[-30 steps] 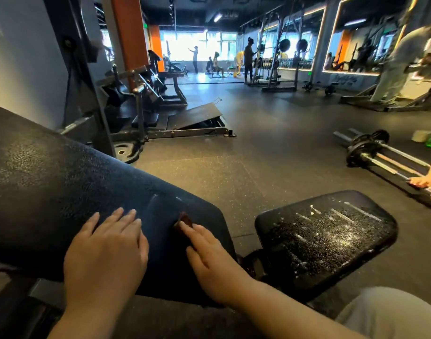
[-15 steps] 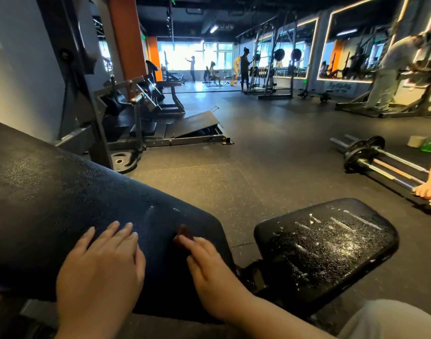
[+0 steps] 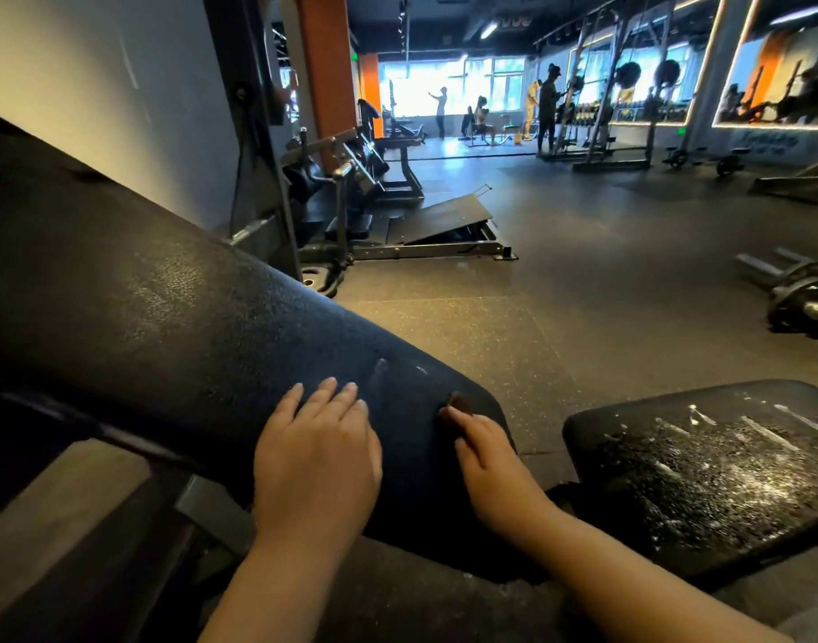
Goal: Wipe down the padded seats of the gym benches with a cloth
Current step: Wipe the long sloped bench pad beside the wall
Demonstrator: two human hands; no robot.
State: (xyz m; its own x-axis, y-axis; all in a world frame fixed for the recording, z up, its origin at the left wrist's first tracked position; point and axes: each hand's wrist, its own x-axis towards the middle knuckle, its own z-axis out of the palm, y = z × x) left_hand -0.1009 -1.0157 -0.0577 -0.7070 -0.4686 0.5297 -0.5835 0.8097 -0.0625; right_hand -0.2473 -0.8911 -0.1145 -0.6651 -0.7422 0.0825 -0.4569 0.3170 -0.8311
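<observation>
A black padded backrest [image 3: 166, 327] slopes up to the left across the view. My left hand [image 3: 316, 461] rests flat on its lower end, fingers straight and together. My right hand [image 3: 490, 461] lies on the pad's lower right corner, its index fingertip touching a small dark brown thing [image 3: 458, 403]; I cannot tell what that thing is. To the right sits the black seat pad [image 3: 704, 471], speckled with white droplets and streaks. No cloth shows clearly in either hand.
A barbell with plates [image 3: 801, 304] lies on the rubber floor at the right edge. A weight machine [image 3: 351, 178] and a slanted platform [image 3: 444, 220] stand behind the bench by an orange pillar. Several people are at racks far back.
The view has swung left and the backrest now fills more of it. Both hands stay on the pad in nearly the same places. The other person's hand at the right edge is gone.
</observation>
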